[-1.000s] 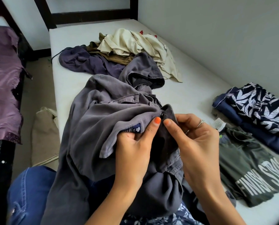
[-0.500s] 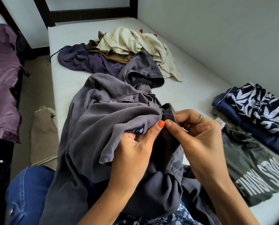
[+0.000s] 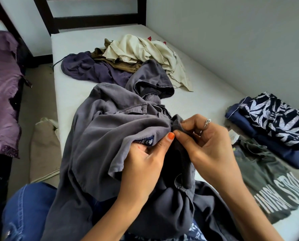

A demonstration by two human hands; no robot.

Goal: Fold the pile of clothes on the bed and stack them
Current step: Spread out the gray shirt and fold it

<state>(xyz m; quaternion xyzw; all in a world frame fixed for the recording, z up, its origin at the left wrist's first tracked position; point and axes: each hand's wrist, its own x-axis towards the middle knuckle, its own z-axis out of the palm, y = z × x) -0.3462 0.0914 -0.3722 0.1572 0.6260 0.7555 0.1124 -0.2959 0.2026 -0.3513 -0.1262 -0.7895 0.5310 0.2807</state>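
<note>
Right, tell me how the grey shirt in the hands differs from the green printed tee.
The grey shirt is crumpled and unfolded, gripped at the collar by the left hand and right hand; the green tee lies folded flat on the bed, untouched. The grey shirt is plain with snap buttons; the green tee carries large white lettering. The grey shirt drapes over the person's lap; the green tee lies beside the navy folded clothes. Both are dull-coloured tops.
</note>
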